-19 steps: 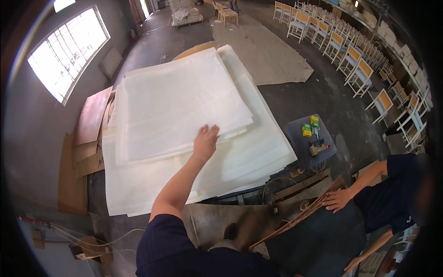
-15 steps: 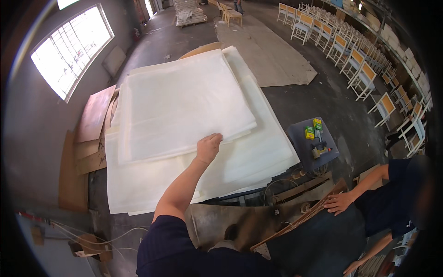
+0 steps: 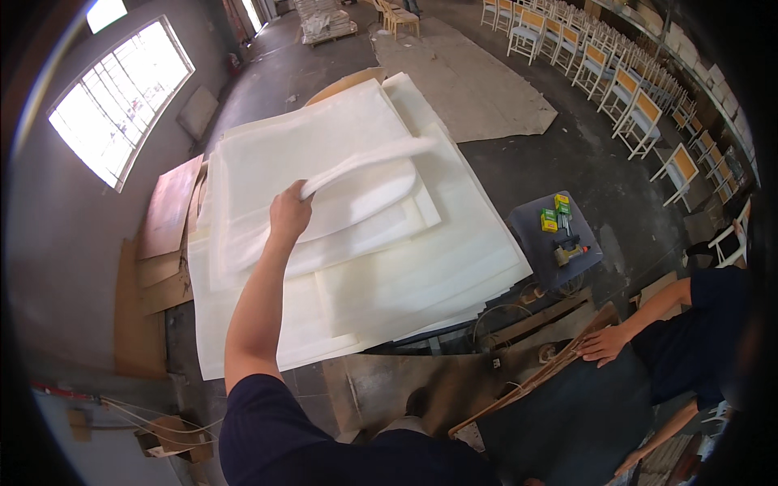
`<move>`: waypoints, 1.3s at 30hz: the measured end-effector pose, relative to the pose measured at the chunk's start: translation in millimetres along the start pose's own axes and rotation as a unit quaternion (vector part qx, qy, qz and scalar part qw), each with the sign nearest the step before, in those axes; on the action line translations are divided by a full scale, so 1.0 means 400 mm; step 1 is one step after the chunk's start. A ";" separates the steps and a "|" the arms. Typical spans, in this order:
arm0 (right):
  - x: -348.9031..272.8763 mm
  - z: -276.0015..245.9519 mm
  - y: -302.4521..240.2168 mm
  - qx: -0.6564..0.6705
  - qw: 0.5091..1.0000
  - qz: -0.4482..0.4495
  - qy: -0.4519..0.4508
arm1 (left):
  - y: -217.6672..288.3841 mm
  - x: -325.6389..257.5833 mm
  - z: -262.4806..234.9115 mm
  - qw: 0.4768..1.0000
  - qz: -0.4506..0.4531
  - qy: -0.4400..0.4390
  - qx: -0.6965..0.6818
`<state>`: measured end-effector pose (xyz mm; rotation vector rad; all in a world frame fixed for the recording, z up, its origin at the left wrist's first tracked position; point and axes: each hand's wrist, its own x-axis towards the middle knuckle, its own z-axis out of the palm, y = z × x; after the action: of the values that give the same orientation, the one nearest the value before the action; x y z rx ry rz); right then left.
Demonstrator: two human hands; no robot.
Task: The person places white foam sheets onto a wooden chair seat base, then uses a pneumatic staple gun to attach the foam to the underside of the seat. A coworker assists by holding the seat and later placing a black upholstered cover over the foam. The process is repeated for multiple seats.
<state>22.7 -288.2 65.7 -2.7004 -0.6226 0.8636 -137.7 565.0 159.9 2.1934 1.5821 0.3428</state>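
Observation:
My left hand (image 3: 290, 209) is closed on the edge of a soft white sheet (image 3: 365, 164), which looks like thin foam. The lifted edge curls up and back over the pile, and its far end is blurred by motion. Beneath it lies a stack of similar white sheets (image 3: 389, 287), smaller ones on top of larger ones, with uneven edges. My left arm reaches in from the lower edge across the near side of the stack. I cannot make out my right hand in the picture.
At right, a co-worker's hand (image 3: 604, 346) rests on a dark, wood-edged panel (image 3: 567, 421). A grey stool (image 3: 531, 235) holds green-yellow boxes (image 3: 549, 220) and a tool (image 3: 570, 253). Cardboard sheets (image 3: 168, 206) lean at left; rows of chairs (image 3: 640, 113) stand far right.
My left hand has moved left and away from me, pulling up the near edge of the top sheet. That sheet, flat before, is now folded back. The view has shifted slightly.

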 end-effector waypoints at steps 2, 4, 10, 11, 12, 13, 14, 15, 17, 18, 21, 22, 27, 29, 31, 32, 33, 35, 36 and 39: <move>-0.005 -0.005 -0.006 -0.001 1.000 -0.002 0.005 | 0.003 -0.028 0.068 0.991 0.079 0.030 0.104; -0.001 -0.010 -0.010 -0.002 1.000 -0.006 0.010 | -0.024 -0.074 0.168 0.960 0.134 0.088 0.230; 0.019 -0.016 -0.018 -0.003 1.000 -0.013 0.016 | -0.092 -0.068 0.250 0.926 0.171 0.171 0.291; 0.018 -0.013 -0.019 -0.002 1.000 -0.014 0.017 | -0.095 -0.057 0.243 0.921 0.187 0.170 0.296; 0.021 -0.017 -0.015 -0.002 1.000 -0.016 0.021 | -0.093 -0.047 0.240 0.916 0.203 0.169 0.302; 0.016 -0.011 -0.016 -0.001 1.000 -0.013 0.022 | -0.079 -0.041 0.248 0.910 0.210 0.156 0.322; 0.004 -0.008 -0.019 -0.003 1.000 -0.004 0.028 | -0.059 -0.040 0.259 0.904 0.220 0.142 0.338; -0.008 -0.005 -0.021 -0.004 0.999 0.003 0.033 | -0.036 -0.036 0.272 0.897 0.231 0.129 0.354; 0.001 -0.003 -0.021 0.000 0.999 -0.004 0.040 | -0.030 -0.021 0.255 0.907 0.209 0.103 0.352; 0.003 -0.004 -0.021 0.003 0.999 -0.009 0.044 | -0.025 -0.009 0.244 0.911 0.198 0.089 0.351; 0.019 -0.006 -0.012 0.013 0.998 -0.042 0.052 | -0.026 0.015 0.162 0.894 0.206 0.083 0.389; 0.012 -0.003 -0.008 0.015 0.997 -0.046 0.057 | -0.012 0.020 0.123 0.901 0.210 0.062 0.374; -0.059 0.002 -0.019 0.027 0.995 -0.018 0.090 | 0.230 0.047 -0.297 0.910 0.279 0.028 0.306; -0.074 0.008 -0.030 0.024 0.995 0.004 0.099 | 0.369 0.027 -0.420 0.936 0.216 0.042 0.273; -0.053 0.007 -0.002 0.018 0.994 -0.022 0.106 | 0.385 0.019 -0.479 0.934 0.227 0.118 0.249; -0.049 0.006 0.011 0.014 0.995 -0.026 0.100 | 0.392 0.018 -0.464 0.927 0.215 0.146 0.270; -0.049 0.002 0.013 0.012 0.995 -0.028 0.090 | 0.392 0.024 -0.443 0.918 0.204 0.171 0.293; -0.051 -0.003 0.032 0.010 0.994 -0.048 0.098 | 0.407 0.038 -0.412 0.923 0.197 0.150 0.294; -0.049 0.000 0.040 0.015 0.991 -0.065 0.116 | 0.417 0.043 -0.405 0.926 0.192 0.139 0.294; -0.058 0.021 0.050 0.037 0.987 -0.065 0.143 | 0.501 0.028 -0.445 0.935 0.204 0.122 0.261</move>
<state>7.1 -315.9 63.3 -2.6144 -0.6763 0.4449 -41.4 554.4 410.0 3.0090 1.4444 0.3533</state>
